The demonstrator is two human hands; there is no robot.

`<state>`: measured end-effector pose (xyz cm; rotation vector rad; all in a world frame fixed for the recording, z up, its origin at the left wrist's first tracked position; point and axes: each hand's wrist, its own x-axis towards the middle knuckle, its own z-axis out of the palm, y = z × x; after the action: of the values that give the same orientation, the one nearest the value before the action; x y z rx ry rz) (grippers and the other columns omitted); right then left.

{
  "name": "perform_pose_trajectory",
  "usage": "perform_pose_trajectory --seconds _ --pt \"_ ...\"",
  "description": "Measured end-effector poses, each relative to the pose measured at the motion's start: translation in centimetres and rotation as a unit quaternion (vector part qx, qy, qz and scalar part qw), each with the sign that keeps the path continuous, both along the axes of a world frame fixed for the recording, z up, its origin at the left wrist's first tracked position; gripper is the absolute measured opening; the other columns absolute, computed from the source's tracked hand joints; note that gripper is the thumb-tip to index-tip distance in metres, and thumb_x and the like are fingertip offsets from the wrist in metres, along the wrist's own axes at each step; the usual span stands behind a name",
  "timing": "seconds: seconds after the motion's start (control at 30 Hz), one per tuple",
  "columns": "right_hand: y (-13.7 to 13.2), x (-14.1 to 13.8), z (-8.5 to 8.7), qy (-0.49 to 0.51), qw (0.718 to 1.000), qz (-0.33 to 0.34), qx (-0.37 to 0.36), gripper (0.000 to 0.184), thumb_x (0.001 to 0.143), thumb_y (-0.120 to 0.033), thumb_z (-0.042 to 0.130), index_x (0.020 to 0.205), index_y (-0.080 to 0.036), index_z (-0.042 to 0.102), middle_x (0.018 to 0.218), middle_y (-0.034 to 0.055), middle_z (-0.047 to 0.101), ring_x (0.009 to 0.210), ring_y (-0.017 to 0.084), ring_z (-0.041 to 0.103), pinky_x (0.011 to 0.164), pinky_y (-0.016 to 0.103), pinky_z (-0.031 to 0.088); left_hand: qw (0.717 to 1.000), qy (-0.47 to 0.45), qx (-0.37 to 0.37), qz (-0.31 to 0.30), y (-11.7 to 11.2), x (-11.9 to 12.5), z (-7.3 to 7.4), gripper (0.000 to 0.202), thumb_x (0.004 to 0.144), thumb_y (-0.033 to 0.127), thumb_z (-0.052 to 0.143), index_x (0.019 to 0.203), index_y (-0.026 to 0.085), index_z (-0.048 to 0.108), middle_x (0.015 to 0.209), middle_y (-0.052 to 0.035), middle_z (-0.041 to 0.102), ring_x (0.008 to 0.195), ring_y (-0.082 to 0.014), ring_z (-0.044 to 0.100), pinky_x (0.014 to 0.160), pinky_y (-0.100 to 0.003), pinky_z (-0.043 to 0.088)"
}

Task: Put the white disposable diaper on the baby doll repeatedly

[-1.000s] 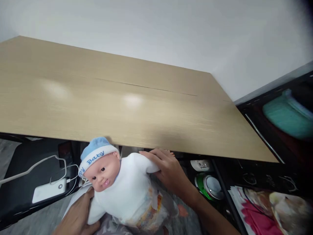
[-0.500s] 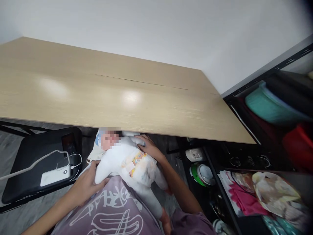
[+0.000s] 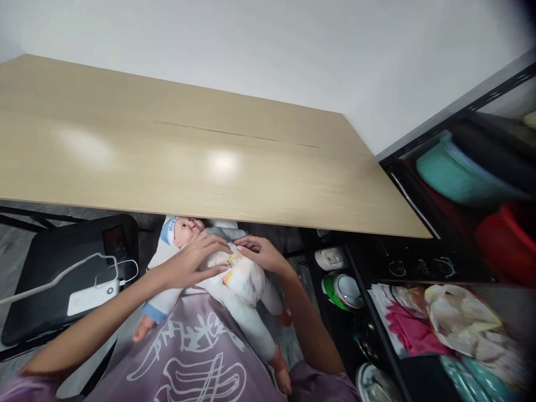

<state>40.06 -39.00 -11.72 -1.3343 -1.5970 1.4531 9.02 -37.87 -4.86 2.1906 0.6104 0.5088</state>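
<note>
A baby doll [image 3: 251,326] in white clothes, a blue-banded cap [image 3: 168,230] and a printed diaper [image 3: 247,279] lies face up across my lap. Its head is close to the table edge, at the upper left. My left hand [image 3: 203,259] rests over the doll's chest and belly, its fingers stretched out and apart. On the other side of the waist, my right hand [image 3: 266,254] has its fingers bent and its thumb close to them at the diaper's upper edge. What lies between those fingertips is partly hidden.
A wooden table [image 3: 268,178] spans the front. At left, a black stool [image 3: 37,290] carries a white power bank [image 3: 92,297] with a cable and a dark phone-like device [image 3: 114,241]. Right, a black shelf holds a teal bowl [image 3: 456,173], a pink cloth [image 3: 410,329] and bags.
My left hand has left the doll's sleeve and moved up and right onto its torso. The doll's near arm now lies out to the left. My right hand has shifted slightly toward the belly.
</note>
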Motion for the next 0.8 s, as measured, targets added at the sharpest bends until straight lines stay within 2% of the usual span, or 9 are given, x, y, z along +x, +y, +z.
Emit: perform_pose_trajectory --seconds 0.1,0.17,0.3,0.37,0.47,0.53,0.67,0.73,0.8 --pt "0.3 0.5 -1.4 0.002 1.0 -0.016 0.022 0.044 0.102 -0.058 0.078 0.124 -0.02 0.086 0.1 0.0071 0.084 0.095 0.024 0.079 0.089 0.038 0.062 0.994 -0.066 -0.045 -0.068 1.8 1.5 -1.5 0.028 0.114 0.047 0.077 0.128 0.023 0.08 0.136 -0.0109 0.077 0.128 -0.0272 0.069 0.117 -0.041 0.047" --pt "0.5 0.9 -2.7 -0.01 0.999 -0.036 0.035 0.044 0.101 -0.058 0.078 0.122 -0.021 0.086 0.097 0.0061 0.083 0.093 0.023 0.077 0.09 0.038 0.062 0.991 -0.086 -0.073 -0.071 2.1 1.7 -2.1 0.026 0.113 0.046 0.079 0.118 0.02 0.08 0.128 -0.0106 0.078 0.121 -0.025 0.07 0.113 -0.038 0.048" --pt "0.7 1.3 -3.4 -0.063 0.986 -0.132 0.085 0.04 0.102 -0.06 0.074 0.115 -0.024 0.084 0.111 0.0093 0.086 0.104 0.027 0.08 0.102 0.046 0.063 0.99 -0.088 -0.094 -0.056 1.3 0.3 -1.5 0.027 0.118 0.045 0.071 0.113 0.019 0.077 0.122 -0.0105 0.077 0.118 -0.0232 0.068 0.109 -0.035 0.048" --pt "0.3 1.0 -1.9 -0.069 0.985 -0.103 0.122 0.037 0.108 -0.055 0.07 0.125 -0.025 0.084 0.127 0.0106 0.085 0.12 0.028 0.079 0.113 0.048 0.06 0.988 -0.083 -0.115 -0.057 0.5 -1.2 -0.7 0.027 0.119 0.044 0.069 0.113 0.019 0.077 0.118 -0.0097 0.077 0.115 -0.0223 0.067 0.108 -0.034 0.048" --pt "-0.4 -0.6 1.5 -0.047 0.982 0.05 0.173 0.038 0.114 -0.046 0.068 0.145 -0.027 0.079 0.151 0.0107 0.077 0.144 0.028 0.07 0.128 0.048 0.052 0.984 -0.047 -0.156 -0.07 -1.0 -3.7 0.3 0.026 0.116 0.044 0.075 0.11 0.019 0.078 0.11 -0.0071 0.077 0.107 -0.0208 0.067 0.101 -0.031 0.05" --pt "-0.9 -1.9 3.6 -0.046 0.973 0.121 0.193 0.04 0.114 -0.045 0.07 0.149 -0.027 0.076 0.155 0.0116 0.072 0.147 0.028 0.067 0.129 0.046 0.051 0.981 -0.003 -0.171 -0.086 -2.0 -4.9 0.6 0.026 0.114 0.046 0.078 0.109 0.02 0.08 0.105 -0.0056 0.076 0.102 -0.0205 0.067 0.094 -0.029 0.052" --pt "-1.9 -2.4 6.0 -0.093 0.965 0.125 0.213 0.032 0.115 -0.052 0.068 0.119 -0.024 0.083 0.116 0.0086 0.079 0.113 0.026 0.072 0.109 0.042 0.056 0.982 0.02 -0.151 -0.107 -2.7 -4.6 1.0 0.034 0.119 0.049 0.067 0.105 0.02 0.079 0.098 -0.005 0.074 0.096 -0.021 0.066 0.089 -0.03 0.051" --pt "-3.1 -1.1 7.0 -0.105 0.972 0.127 0.169 0.042 0.117 -0.057 0.063 0.103 -0.023 0.082 0.097 0.0047 0.077 0.093 0.022 0.069 0.095 0.037 0.054 0.991 0.002 -0.106 -0.077 -1.8 -2.5 1.1 0.039 0.122 0.05 0.059 0.106 0.019 0.076 0.101 -0.006 0.075 0.098 -0.022 0.065 0.094 -0.033 0.05" --pt "-5.1 0.8 8.0 -0.113 0.981 0.132 0.085 0.052 0.119 -0.062 0.056 0.098 -0.022 0.083 0.088 0.0027 0.076 0.081 0.019 0.065 0.081 0.032 0.049 0.998 0.007 -0.04 -0.045 -0.3 1.1 1.0 0.037 0.12 0.054 0.063 0.117 0.019 0.075 0.113 -0.0088 0.076 0.108 -0.0253 0.065 0.103 -0.037 0.049"
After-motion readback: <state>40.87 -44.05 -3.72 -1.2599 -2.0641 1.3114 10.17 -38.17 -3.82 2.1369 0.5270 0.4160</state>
